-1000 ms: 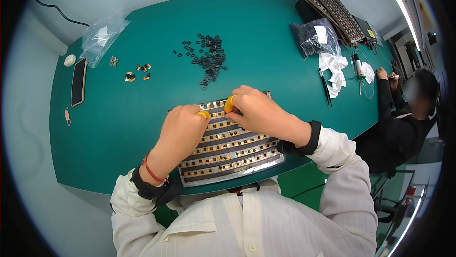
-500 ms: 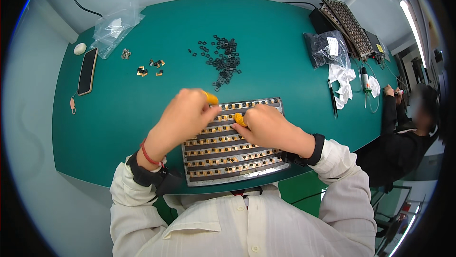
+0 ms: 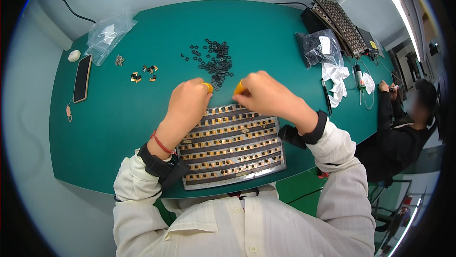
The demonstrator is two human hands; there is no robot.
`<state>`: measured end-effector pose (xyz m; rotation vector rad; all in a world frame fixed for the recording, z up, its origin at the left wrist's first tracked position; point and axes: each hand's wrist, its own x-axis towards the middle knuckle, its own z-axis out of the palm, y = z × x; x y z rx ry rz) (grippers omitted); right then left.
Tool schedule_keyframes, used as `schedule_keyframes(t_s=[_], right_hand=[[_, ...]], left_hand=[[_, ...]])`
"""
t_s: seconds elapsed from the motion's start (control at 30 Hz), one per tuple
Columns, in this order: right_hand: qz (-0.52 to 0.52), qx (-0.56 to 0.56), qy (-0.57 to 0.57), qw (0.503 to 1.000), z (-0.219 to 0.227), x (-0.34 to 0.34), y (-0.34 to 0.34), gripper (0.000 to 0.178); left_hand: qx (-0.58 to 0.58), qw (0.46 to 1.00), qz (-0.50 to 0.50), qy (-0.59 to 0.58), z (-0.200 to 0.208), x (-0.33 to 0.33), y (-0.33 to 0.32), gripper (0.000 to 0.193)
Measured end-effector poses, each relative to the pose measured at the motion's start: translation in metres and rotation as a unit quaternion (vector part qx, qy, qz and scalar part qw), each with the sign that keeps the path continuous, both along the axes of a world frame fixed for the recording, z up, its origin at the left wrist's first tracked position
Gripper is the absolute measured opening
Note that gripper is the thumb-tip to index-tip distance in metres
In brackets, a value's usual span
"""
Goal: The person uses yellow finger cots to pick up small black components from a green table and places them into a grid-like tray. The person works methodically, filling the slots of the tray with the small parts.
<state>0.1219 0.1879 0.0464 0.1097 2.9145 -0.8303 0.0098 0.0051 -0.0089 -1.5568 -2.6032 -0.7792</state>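
A metal tray (image 3: 234,181) lies in front of me, with rows of small black square parts on gold-coloured pieces between dark strips. My left hand (image 3: 189,99), a yellow finger cot on one finger, is over the tray's far left corner, beside the near end of a pile of small black square parts (image 3: 219,60). Its fingers are curled together. My right hand (image 3: 268,93), also with a yellow finger cot, hovers past the tray's far edge with thumb and finger pinched. Whatever either hand pinches is too small or hidden to make out.
Left on the green table (image 3: 156,128) are a phone (image 3: 82,79), a clear plastic bag (image 3: 108,38), small metal bits (image 3: 119,60) and black-and-gold parts (image 3: 137,77). Right are a bag of black parts (image 3: 320,48), tweezers (image 3: 327,96), crumpled tissue (image 3: 336,83) and stacked trays (image 3: 339,24). Another person (image 3: 403,138) sits at right.
My right hand has moved away from me, from over the tray to beyond its far edge. My left hand has shifted slightly toward the black pile, its fingers curled.
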Motion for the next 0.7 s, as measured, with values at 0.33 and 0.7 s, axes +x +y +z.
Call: schedule_keyframes(t_s=[0.33,0.7], right_hand=[[-0.019,-0.032,0.089,0.995,-0.041,-0.042,-0.005,0.013],[-0.059,-0.044,0.029,0.997,-0.020,-0.026,0.014,0.019]], left_hand=[[-0.074,0.988,0.085,-0.101,0.020,-0.009,-0.026,0.011],[-0.036,0.995,0.069,-0.056,0.015,-0.006,-0.027,0.015]])
